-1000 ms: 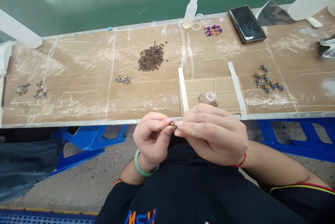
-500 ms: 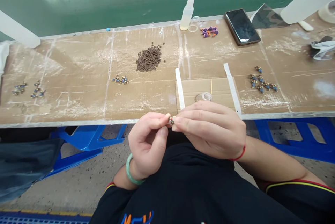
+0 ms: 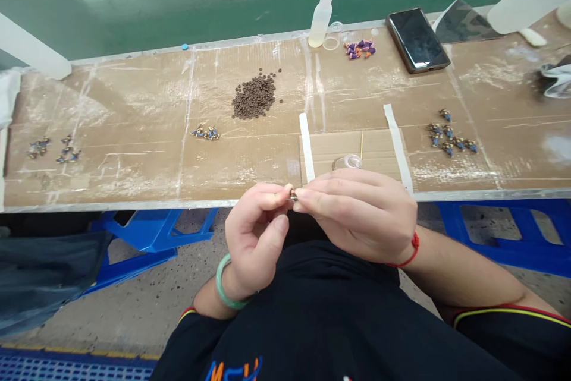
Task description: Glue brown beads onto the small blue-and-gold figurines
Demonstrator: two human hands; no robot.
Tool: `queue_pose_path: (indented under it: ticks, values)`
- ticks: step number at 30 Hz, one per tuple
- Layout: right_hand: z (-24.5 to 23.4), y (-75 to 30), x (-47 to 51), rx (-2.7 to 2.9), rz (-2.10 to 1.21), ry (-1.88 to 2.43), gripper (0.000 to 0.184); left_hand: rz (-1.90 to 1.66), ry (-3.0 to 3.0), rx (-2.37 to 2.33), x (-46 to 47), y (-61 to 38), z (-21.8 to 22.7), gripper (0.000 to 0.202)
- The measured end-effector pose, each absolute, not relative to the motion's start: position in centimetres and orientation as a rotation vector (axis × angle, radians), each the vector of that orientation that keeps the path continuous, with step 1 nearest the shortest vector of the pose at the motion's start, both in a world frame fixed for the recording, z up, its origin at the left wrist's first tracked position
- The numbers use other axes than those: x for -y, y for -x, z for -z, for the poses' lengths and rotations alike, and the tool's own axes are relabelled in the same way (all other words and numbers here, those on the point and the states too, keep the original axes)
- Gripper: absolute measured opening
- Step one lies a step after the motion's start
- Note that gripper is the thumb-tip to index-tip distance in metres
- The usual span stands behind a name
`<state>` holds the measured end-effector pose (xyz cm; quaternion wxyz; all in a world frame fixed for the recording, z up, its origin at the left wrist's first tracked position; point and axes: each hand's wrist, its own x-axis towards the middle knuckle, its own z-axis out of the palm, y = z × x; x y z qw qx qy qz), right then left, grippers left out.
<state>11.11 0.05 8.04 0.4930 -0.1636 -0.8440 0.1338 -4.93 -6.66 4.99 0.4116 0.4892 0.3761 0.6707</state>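
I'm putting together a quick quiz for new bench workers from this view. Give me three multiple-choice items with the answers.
1. Where is the smartphone?
A) On the taped cardboard sheet
B) Near the far edge of the bench, right of the squeeze bottle
C) On the floor

2. What colour is the bangle on the left wrist?
A) Red
B) Blue
C) Pale green

3. What is the right hand doing?
A) Lying flat on the bench
B) Holding the smartphone
C) Pinching a small piece together with the left hand

Answers:
1. B, it lies beyond the hands, by the far edge.
2. C, the band shows pale green.
3. C, the fingertips of both hands meet on the piece.
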Motion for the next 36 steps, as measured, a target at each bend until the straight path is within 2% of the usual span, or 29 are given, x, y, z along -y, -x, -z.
queue_pose_path:
  ticks: [5,13,26,36]
  values:
    - [-8.7,-11.2,0.2,1.894,-0.643,0.597,0.010,-1.582,-1.153,-0.858,5.7,5.4,-6.0,0.029]
    - [-9.5,-10.7,0.8,1.496,-1.263,0.805,0.008,-1.609,-1.081,-0.946,5.4,4.4,-5.8,0.034]
    - [-9.5,-11.3,1.1,1.650,-0.952,0.815,0.011,-1.633,-1.213,-0.965,5.9,3.3,-5.0,0.034]
    - [-9.6,-11.9,0.8,1.762,-0.877,0.787,0.013,-1.654,-1.279,-0.960,5.9,3.1,-5.2,0.032]
